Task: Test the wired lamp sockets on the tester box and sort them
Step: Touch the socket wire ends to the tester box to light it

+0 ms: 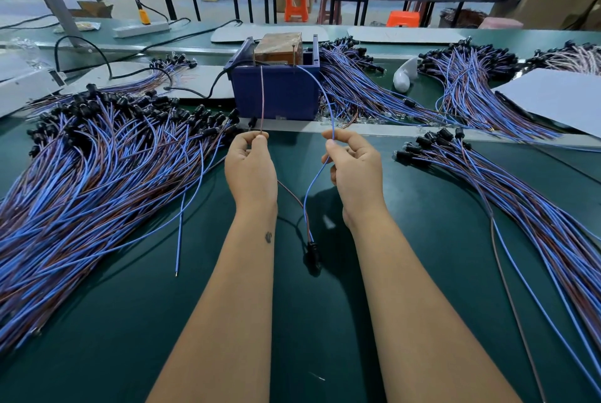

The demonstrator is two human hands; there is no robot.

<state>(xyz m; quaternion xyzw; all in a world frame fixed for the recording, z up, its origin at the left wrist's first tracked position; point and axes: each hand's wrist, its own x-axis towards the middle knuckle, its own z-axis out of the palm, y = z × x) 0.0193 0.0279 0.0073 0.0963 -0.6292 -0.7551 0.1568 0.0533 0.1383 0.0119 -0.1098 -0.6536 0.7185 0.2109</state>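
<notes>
One socket (313,251) hangs below the hands, its two wires running up toward the tester box (276,90). Left hand (250,168) fingers pinch the brown wire (262,100); right hand (354,168) fingers pinch the blue wire (328,103), both ends reaching the box's two upright pins.

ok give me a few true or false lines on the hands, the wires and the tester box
1. The left hand pinches the brown wire. True.
2. The right hand holds a blue wire. True.
3. The black socket sits inside the tester box. False: it hangs low between the forearms.
4. The tester box is red. False: it is blue.
5. Both wires run up to the top of the box. True.
6. The left pile is all brown wire. False: it is mostly blue with brown.
</notes>
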